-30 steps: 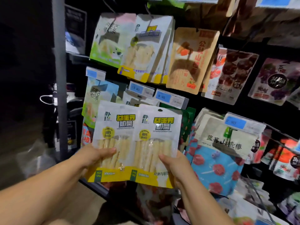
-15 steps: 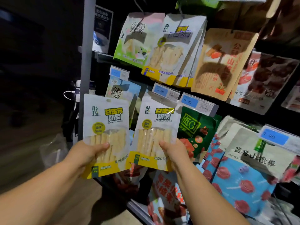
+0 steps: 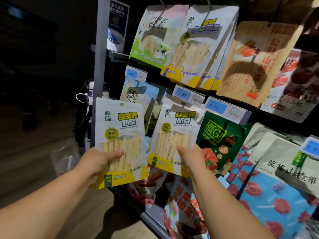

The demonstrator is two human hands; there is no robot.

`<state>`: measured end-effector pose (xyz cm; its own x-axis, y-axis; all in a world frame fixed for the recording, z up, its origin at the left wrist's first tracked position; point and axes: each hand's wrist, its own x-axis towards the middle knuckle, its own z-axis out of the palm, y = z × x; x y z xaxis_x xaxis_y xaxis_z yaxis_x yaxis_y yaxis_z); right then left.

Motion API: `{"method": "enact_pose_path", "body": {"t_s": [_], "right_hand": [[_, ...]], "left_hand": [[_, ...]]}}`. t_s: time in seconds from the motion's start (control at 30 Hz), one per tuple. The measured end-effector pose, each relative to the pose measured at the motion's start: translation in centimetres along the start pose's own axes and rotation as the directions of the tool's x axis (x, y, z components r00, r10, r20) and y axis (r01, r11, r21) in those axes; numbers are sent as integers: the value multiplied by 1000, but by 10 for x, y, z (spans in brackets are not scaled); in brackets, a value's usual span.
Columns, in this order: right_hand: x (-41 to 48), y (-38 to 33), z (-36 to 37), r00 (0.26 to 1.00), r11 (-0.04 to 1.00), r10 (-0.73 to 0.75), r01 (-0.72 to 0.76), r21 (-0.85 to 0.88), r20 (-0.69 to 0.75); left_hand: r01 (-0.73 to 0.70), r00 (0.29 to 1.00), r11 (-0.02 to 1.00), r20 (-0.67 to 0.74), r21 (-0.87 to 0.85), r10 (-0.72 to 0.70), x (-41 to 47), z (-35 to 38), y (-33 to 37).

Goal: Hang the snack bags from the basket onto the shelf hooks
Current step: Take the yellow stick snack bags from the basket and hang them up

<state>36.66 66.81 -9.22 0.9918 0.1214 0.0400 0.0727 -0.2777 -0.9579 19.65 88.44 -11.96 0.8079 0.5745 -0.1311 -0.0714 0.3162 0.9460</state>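
Left hand (image 3: 101, 159) grips the left snack bag (image 3: 120, 128) low down, thumb flat across the clear window, fingers hidden behind. Right hand (image 3: 191, 157) pinches the right snack bag (image 3: 174, 128) the same way at its lower right, thumb in front. Both are the same white-and-yellow milk-stick packs, held upright and just beside each other, not overlapping. The right bag's top edge sits directly under the 13.80 price tag (image 3: 188, 96), second hook row, near the shelf's left edge. Its hang hole (image 3: 183, 103) is just below the tag; cannot tell if the hook is already through. The left bag is off the hooks, in front of the grey upright post (image 3: 99, 49) at the shelf's left edge, its hang hole (image 3: 122, 104) free. A green bag (image 3: 217, 135) hangs just right of the right bag. The basket is not in view. The step in hand looks like threading the right bag. The low grips probably leave the tops floppy, so keep the bag square and line the hole with the hook tip behind the tag. Push straight back and release only once the bag hangs. The left bag likely goes on the same hook afterwards.
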Motion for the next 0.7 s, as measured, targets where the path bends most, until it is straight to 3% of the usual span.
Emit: {"method": "enact_pose_path", "body": {"t_s": [0.23,0.37,0.43,0.5,0.63,0.7], "right_hand": [[-15,7,-9,978,969,-113,69,-237,-176],[-29,8,-13,891,909,-370,288,-300,-264],[-35,5,-12,873,885,-446,397,-244,-197],[-41,0,-12,910,904,-412,401,-146,-55],[-43,-1,-8,942,986,-165,159,44,294],[-42,4,-2,926,994,-104,86,64,362]], "left_hand": [[59,988,998,143,27,-62,-1,11,-2],[89,970,995,223,55,-99,3,25,-10],[89,962,995,254,54,-100,1,36,-9],[83,953,995,287,54,-95,2,46,-9],[96,929,994,355,52,-108,4,63,-6],[104,918,993,378,63,-121,4,68,-6]]}}
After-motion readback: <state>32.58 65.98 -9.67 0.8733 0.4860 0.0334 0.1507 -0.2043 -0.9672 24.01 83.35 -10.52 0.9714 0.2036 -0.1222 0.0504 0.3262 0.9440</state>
